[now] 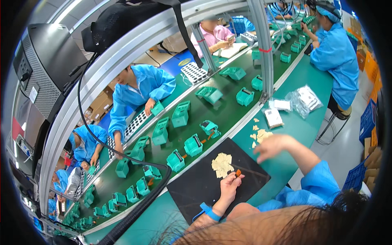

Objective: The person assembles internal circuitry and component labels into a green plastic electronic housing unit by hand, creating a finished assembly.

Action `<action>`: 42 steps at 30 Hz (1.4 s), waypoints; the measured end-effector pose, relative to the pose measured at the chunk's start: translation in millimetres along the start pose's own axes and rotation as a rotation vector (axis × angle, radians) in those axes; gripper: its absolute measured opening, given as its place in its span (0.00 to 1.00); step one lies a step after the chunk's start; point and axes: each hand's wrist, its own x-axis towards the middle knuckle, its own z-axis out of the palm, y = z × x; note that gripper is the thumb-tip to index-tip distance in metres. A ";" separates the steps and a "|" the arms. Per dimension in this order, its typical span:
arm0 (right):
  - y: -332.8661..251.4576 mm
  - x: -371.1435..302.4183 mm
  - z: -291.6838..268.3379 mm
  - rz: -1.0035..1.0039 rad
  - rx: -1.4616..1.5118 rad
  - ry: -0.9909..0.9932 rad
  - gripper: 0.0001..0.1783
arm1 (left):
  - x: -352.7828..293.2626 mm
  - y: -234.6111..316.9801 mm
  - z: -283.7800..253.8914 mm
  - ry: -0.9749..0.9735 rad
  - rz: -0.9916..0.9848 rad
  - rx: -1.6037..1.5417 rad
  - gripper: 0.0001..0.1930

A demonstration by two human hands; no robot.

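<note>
My left hand (pixel 230 188), with a blue band at its wrist, pinches a small orange flat piece with a dark part (pixel 238 173) over the black mat (pixel 196 192). Just beyond those fingers, a heap of cream-coloured small flat pieces (pixel 222 163) lies on the mat. My right hand (pixel 272 147) is off the mat's right side, by a second group of cream pieces (pixel 263 134) on the green table. Motion smears its fingers, so whether they hold anything is unclear.
A conveyor belt (pixel 222 110) carries several teal plastic housings (pixel 193 145) past the mat. White packs (pixel 273 118) and clear plastic bags (pixel 305 100) lie to the right. A black cable (pixel 134 157) hangs before the metal frame (pixel 261 49). Co-workers in blue (pixel 143 85) sit across and at right.
</note>
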 end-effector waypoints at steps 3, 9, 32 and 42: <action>64.4 51.3 -46.5 0.085 0.146 0.376 0.21 | 1.4 1.8 5.3 -0.022 -0.009 -0.036 0.05; 146.4 155.4 -46.9 0.528 -0.414 0.933 0.12 | 1.2 -5.8 -3.2 0.007 -0.006 -0.083 0.08; 10.3 70.5 84.1 -0.176 -0.009 1.028 0.20 | 9.9 -14.6 1.0 -0.130 0.081 -0.138 0.23; 9.1 65.3 84.5 -0.177 -0.016 1.049 0.16 | 13.2 -10.2 4.8 -0.203 0.123 -0.220 0.23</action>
